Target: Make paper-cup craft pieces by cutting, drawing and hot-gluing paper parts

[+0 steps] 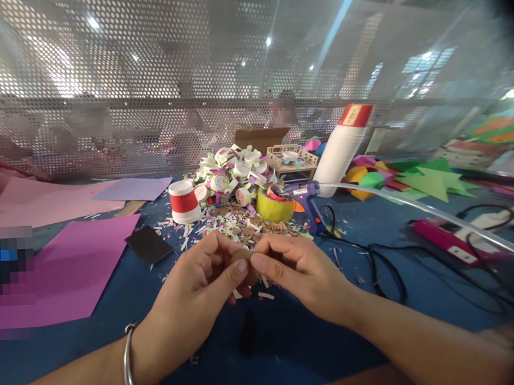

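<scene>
Both my hands meet over the blue table, pinching one small brown piece of cardboard between their fingertips. My left hand grips it from the left, with a metal bangle on that wrist. My right hand grips it from the right with thumb and forefinger. Most of the piece is hidden by my fingers. Just beyond my hands lies a heap of paper and cardboard scraps.
A red-and-white paper cup, a yellow tape roll, a blue glue gun with its cable, a white glue bottle, a pile of small cups, pink and purple paper sheets, green paper stars, a pink power strip. A perforated screen stands behind.
</scene>
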Motion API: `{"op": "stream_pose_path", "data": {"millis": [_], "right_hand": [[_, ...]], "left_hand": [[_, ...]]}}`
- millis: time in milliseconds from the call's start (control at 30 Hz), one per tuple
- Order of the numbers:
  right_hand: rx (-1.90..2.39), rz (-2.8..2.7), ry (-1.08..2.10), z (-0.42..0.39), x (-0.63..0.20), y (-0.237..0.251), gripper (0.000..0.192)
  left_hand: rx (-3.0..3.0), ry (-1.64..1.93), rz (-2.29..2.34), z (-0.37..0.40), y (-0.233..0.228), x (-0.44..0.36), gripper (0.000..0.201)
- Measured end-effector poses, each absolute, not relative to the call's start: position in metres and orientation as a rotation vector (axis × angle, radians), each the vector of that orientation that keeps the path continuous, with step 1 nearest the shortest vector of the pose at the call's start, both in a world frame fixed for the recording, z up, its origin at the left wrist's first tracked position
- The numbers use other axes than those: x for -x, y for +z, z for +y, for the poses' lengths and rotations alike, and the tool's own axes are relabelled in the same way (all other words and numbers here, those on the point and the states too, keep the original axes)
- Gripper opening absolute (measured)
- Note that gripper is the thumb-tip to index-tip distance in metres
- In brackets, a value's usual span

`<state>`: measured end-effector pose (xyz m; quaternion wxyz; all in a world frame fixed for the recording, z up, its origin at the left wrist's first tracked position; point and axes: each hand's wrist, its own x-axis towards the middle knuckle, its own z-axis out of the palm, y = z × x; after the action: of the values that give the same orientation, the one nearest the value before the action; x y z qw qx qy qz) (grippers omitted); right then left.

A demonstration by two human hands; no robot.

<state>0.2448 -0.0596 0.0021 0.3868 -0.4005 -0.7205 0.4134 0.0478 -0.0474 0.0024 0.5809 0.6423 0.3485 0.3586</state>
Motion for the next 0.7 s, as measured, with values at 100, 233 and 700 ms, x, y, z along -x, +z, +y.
{"op": "stream_pose_path", "data": {"millis": [100,233,700], "right_hand": [[1.015,-1.827,1.034,-0.059,-0.245,0.001,0.026],[1.0,-1.803,1.061,-0.058,-0.244,0.001,0.026],[1.191,-1.836,0.651,-0.06,-0.256,0.012,0.024]], "left_hand": [[-1.367,0.828,0.795,-0.046,0.001,-0.049,0.02],[-1.305,0.817,0.778,-0.045,0.0,-0.05,0.019],[-1.285,0.874,0.871,-0.037,-0.001,-0.045,0.02]]}}
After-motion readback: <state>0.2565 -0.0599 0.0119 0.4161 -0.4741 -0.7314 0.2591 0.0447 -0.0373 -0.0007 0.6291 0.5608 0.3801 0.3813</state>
